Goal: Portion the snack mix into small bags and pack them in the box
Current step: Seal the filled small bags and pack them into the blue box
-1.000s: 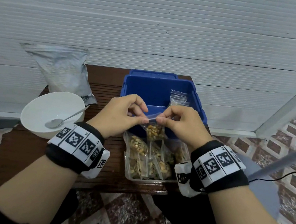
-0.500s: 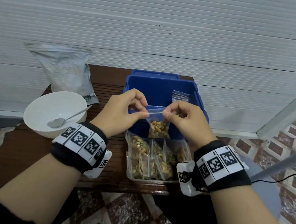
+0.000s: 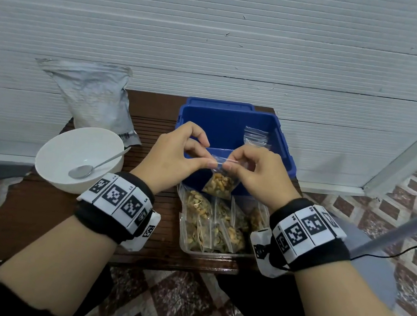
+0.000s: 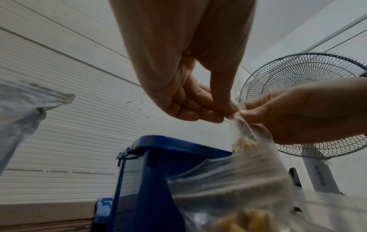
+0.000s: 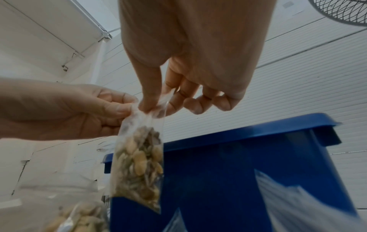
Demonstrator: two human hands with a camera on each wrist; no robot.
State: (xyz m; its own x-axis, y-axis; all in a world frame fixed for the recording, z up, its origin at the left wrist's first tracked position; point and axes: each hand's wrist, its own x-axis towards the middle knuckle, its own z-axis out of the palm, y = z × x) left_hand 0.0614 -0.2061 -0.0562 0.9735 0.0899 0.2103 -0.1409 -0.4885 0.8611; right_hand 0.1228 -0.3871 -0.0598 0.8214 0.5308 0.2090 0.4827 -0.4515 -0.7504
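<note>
**Two hands press a snack bag shut above the packing box**

Two hands meet at the top edge of one small clear bag [image 3: 219, 183] of snack mix, held in the air just in front of the blue box [image 3: 234, 123] on the wooden bench [image 3: 41, 203]. The left hand [image 3: 175, 158] pinches the strip between thumb and fingers; the right hand [image 3: 259, 173] pinches it from the other side, thumb tips almost touching. The right wrist view shows the bag [image 5: 139, 160] hanging straight down, nuts and seeds settled in its lower half and the top flattened between the fingertips.

Sealing appears to be the step in hand. Whether the strip is closed along its full width cannot be told. The next move likely calls for running the pinch to the far corner, then laying the bag down with the others.

Several filled bags [image 3: 209, 220] already lie in a clear tray [image 3: 217, 252] at the near edge of the bench, touching the blue box. Empty bags [image 3: 255, 136] stand inside that box. To the left sit a white bowl [image 3: 78, 149] with a spoon [image 3: 83, 170] and, behind it, a grey pouch [image 3: 94, 97].
</note>
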